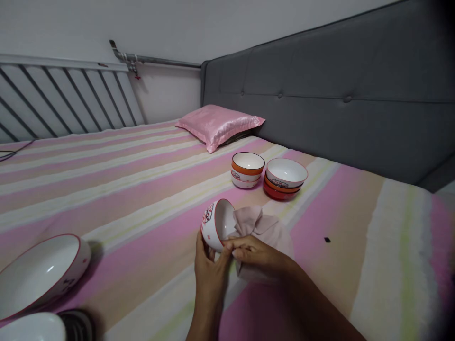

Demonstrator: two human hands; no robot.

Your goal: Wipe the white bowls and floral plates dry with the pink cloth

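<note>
A white bowl (pixel 209 226) with a red rim and a cartoon print is tipped on its side, its mouth facing right. My left hand (pixel 210 265) is closed around its lower edge, thumb at the rim. In my right hand (pixel 254 253) a pale pink cloth (pixel 261 222) is pinched, with its folds against the bowl's opening and hanging down to the right. The fingers of both hands meet near the bowl's lower rim. How much cloth lies inside the bowl is partly hidden by my right hand.
Behind my hands stand a stack of bowls with an orange one (pixel 248 169) and another topped by a white bowl (pixel 286 173). A large white bowl (pixel 46 270) sits at left, near another white dish (pixel 33 327). A pink pillow (pixel 220 124) lies by the grey headboard (pixel 320 90); a small dark piece (pixel 327 240) rests right.
</note>
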